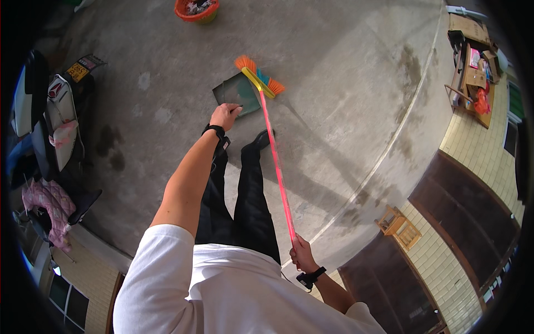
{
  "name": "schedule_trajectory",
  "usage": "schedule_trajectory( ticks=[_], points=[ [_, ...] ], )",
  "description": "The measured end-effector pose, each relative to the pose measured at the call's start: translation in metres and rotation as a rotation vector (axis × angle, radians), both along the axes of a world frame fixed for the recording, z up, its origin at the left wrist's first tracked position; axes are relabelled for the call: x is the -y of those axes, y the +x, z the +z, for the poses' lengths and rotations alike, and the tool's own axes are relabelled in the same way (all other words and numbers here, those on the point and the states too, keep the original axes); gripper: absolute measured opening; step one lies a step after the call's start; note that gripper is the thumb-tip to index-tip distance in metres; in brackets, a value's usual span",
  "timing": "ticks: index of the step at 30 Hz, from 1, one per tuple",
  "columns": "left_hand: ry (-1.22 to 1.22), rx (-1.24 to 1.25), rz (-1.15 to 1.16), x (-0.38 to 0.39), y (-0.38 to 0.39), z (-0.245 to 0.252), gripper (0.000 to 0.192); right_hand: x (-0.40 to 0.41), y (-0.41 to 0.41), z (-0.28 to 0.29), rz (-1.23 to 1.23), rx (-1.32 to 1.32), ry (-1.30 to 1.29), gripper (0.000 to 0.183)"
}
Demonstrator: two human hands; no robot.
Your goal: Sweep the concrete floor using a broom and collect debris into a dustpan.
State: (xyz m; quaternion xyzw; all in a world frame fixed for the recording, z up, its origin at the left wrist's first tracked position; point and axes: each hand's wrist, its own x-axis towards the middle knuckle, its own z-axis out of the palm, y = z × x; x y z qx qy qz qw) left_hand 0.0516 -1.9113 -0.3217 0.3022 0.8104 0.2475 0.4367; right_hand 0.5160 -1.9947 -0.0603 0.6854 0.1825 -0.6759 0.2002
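Observation:
My right hand [303, 254], low at the right by my waist, is wrapped around the pink pole of a broom [278, 165]. The pole runs up and away to a yellow broom head [253, 79] with orange and blue bristles. That head lies over the far right edge of a dark green dustpan [233, 94]. My left hand [224, 116] is closed above the dustpan's near side, with a dark tip showing at the fingers, apparently the dustpan's handle; most of it is hidden by the hand.
An orange-red tub [196, 10] with refuse inside stands on the concrete floor [333, 54]. Parked scooters [62, 121] line the left, one with a pink quilted cover [50, 208]. At right are cardboard boxes [469, 29], a wooden chair [398, 227] and dark doors [465, 217].

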Motion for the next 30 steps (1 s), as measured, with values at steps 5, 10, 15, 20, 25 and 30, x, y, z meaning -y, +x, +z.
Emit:
schedule_trajectory(
  ticks=[5,10,15,20,25,30],
  points=[
    [0.003,-0.053,-0.008,0.012,-0.015,0.000,0.038,0.030,0.005,0.066,-0.216,-0.062,-0.161,0.039],
    [-0.003,-0.021,-0.008,0.035,-0.062,0.027,0.037,0.039,0.007,0.112,-0.201,-0.028,-0.028,0.043],
    [0.164,-0.097,0.059,0.054,-0.121,0.105,0.037,0.034,0.006,0.097,-0.172,0.015,0.271,0.036],
    [0.311,-0.135,0.220,0.069,-0.196,0.221,0.046,0.025,-0.004,0.055,-0.204,0.054,0.417,0.021],
    [0.241,-0.266,0.291,0.065,-0.288,0.305,0.055,0.023,-0.019,0.021,-0.315,0.021,0.350,0.020],
    [0.307,-0.375,0.195,0.033,-0.358,0.355,0.057,0.030,-0.031,0.002,-0.438,0.101,0.280,0.024]
  ],
)
